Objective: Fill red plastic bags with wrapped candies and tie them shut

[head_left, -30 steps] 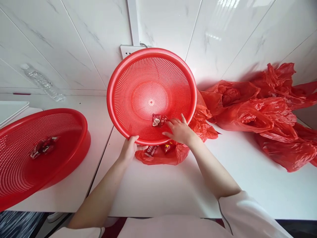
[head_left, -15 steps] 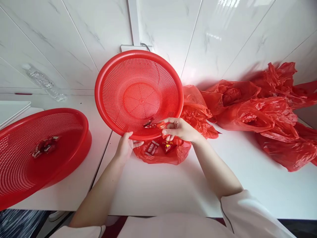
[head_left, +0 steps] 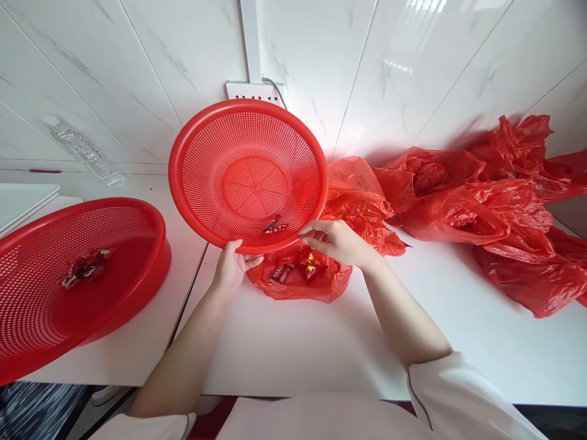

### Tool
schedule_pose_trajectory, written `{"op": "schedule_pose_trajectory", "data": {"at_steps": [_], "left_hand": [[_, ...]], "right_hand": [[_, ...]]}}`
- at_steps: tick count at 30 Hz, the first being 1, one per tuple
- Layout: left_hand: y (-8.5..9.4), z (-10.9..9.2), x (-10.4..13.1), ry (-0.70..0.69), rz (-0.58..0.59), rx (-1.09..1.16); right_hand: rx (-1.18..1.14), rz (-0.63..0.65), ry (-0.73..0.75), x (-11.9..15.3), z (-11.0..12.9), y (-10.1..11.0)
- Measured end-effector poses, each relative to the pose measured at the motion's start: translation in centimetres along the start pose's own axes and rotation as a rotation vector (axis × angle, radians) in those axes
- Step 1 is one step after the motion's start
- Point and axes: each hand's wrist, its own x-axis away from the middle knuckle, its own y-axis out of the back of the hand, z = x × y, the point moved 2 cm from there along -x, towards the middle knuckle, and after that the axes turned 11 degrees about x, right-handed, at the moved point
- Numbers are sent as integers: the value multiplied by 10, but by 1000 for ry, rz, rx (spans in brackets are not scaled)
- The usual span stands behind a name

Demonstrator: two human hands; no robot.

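A red perforated basket (head_left: pixel 255 186) is tilted toward me, its lower rim gripped by my left hand (head_left: pixel 233 264). Near that rim, inside it, lie small dark and red-white wrapped packets (head_left: pixel 275 227). My right hand (head_left: pixel 332 241) is at the rim's lower right, above an open red plastic bag (head_left: pixel 328 287); its fingers are apart, and nothing shows between them. In the bag are a dark red packet (head_left: pixel 280 273) and a red and yellow one (head_left: pixel 310 264).
At the left stands another red basket (head_left: pixel 149 269) with a few wrapped packets (head_left: pixel 87 267). Several red bags (head_left: pixel 472 211) lie along the wall at the right. A clear bottle (head_left: pixel 85 150) and a power strip (head_left: pixel 257 90) are at the back.
The held basket has moved slightly left and down. The red packet that was in my right hand has left it, and the fingers have opened.
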Motion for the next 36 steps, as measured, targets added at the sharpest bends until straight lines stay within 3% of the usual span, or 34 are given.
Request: {"op": "schedule_pose_trajectory", "data": {"at_steps": [5, 10, 14, 19, 23, 26, 31, 36], "left_hand": [[-8, 4, 7, 40, 50, -69], [-19, 14, 17, 81, 54, -113], [-24, 20, 23, 154, 91, -138], [-23, 21, 23, 162, 130, -154], [-20, 20, 20, 161, 98, -161], [-18, 17, 17, 132, 73, -149], [-16, 5, 13, 57, 27, -105], [-9, -3, 7, 22, -8, -68]], "right_hand": [[237, -131, 31, -3, 3, -3], [437, 12, 114, -6, -3, -17], [435, 85, 47, -7, -15, -33], [263, 207, 44, -8, -24, -43], [120, 30, -29, -11, -26, -35], [-127, -45, -101, -13, -26, -29], [-535, 60, -103, -9, -19, -20], [-453, 183, -20, -1, -7, -5]]}}
